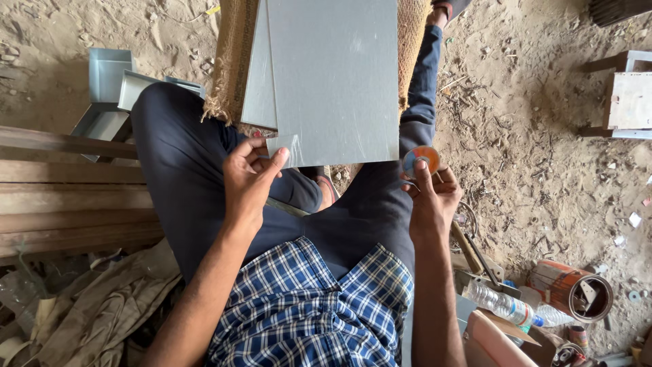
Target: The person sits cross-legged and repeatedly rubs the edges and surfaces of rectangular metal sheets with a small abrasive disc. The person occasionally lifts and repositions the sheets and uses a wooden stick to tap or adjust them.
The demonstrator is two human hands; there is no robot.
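A flat grey metal sheet [333, 75] lies across my lap and runs out over a strip of burlap [231, 61]; a second sheet edge shows under it on the left. My left hand [250, 178] pinches the sheet's near left corner, where a thin clear film is peeling up. My right hand [429, 194] holds a small round orange and blue tape measure [421, 160] beside the sheet's near right corner. I sit with dark trousers and a blue checked shirt.
Wooden planks [68, 190] are stacked at the left, with folded metal trays [109, 81] behind them. A plastic bottle [502, 306], a rusty tin [574, 289] and tools lie at the lower right. A small wooden stool [628, 95] stands on sandy ground at the right.
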